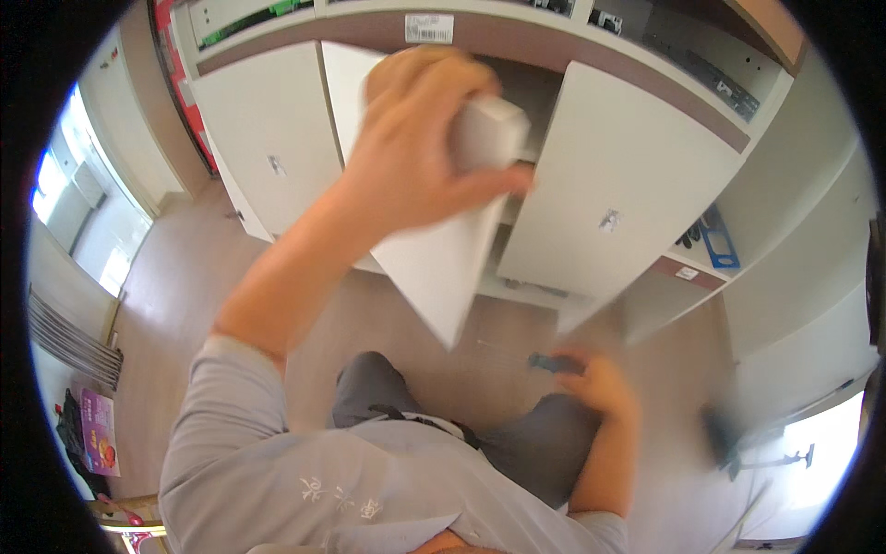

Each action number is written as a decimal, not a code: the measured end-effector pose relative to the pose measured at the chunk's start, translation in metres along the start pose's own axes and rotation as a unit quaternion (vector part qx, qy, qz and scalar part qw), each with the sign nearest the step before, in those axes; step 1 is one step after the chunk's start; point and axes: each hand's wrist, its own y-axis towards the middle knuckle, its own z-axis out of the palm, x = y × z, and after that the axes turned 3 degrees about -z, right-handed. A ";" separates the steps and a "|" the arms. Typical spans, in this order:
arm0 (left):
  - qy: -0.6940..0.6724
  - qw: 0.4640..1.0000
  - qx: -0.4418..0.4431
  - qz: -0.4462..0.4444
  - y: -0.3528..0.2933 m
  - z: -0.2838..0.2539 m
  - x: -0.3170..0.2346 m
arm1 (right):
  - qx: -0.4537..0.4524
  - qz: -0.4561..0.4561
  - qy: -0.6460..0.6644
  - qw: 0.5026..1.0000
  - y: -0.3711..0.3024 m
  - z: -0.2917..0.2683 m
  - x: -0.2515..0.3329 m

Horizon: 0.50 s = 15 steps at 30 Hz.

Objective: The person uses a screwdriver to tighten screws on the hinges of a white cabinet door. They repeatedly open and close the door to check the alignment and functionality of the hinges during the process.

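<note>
Door already open, not yet shut, my left fingers grip a blurred white piece, my right fingers a screwdriver.

The white cabinet door stands open toward me, flat and plain, its pale, blurred upper corner apparently within my left hand. Lower down, my right hand holds a small tool with a dark bluish handle (its thin shaft seemingly pointing left).

Head-worn fisheye, facing down, left hand near
</note>
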 end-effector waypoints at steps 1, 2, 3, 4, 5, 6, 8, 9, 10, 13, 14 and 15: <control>-0.032 0.999 -0.014 0.021 -0.015 -0.024 0.003 | -0.027 -0.023 0.028 0.999 0.007 -0.002 -0.003; -0.081 0.996 -0.026 0.016 -0.033 -0.047 0.008 | -0.053 -0.044 0.058 0.996 0.015 -0.002 -0.003; -0.225 0.967 -0.072 -0.093 -0.045 -0.059 -0.008 | -0.075 -0.069 0.077 0.992 0.028 -0.001 0.002; -0.365 0.902 -0.113 -0.201 -0.058 -0.067 -0.024 | -0.098 -0.088 0.096 0.987 0.043 -0.005 0.009; -0.329 0.912 -0.092 -0.228 -0.078 -0.078 -0.024 | -0.116 -0.109 0.115 0.981 0.061 -0.011 0.019; -0.293 0.919 -0.069 -0.255 -0.099 -0.088 -0.024 | -0.142 -0.144 0.128 0.971 0.078 -0.016 0.036; -0.176 0.931 0.029 -0.320 -0.150 -0.111 -0.019 | -0.193 -0.226 0.128 0.946 0.121 -0.024 0.077; -0.140 0.934 0.008 -0.328 -0.168 -0.111 -0.023 | -0.217 -0.273 0.114 0.930 0.145 -0.026 0.098; -0.109 0.936 -0.012 -0.335 -0.180 -0.109 -0.025 | -0.245 -0.326 0.098 0.908 0.170 -0.028 0.118; -0.116 0.921 -0.062 -0.366 -0.193 -0.108 -0.015 | -0.277 -0.360 0.044 0.890 0.242 -0.037 0.154; -0.128 0.912 -0.070 -0.383 -0.199 -0.109 -0.011 | -0.270 -0.344 0.049 0.898 0.264 -0.039 0.158; -0.139 0.903 -0.077 -0.398 -0.206 -0.112 -0.006 | -0.264 -0.328 0.055 0.905 0.286 -0.040 0.161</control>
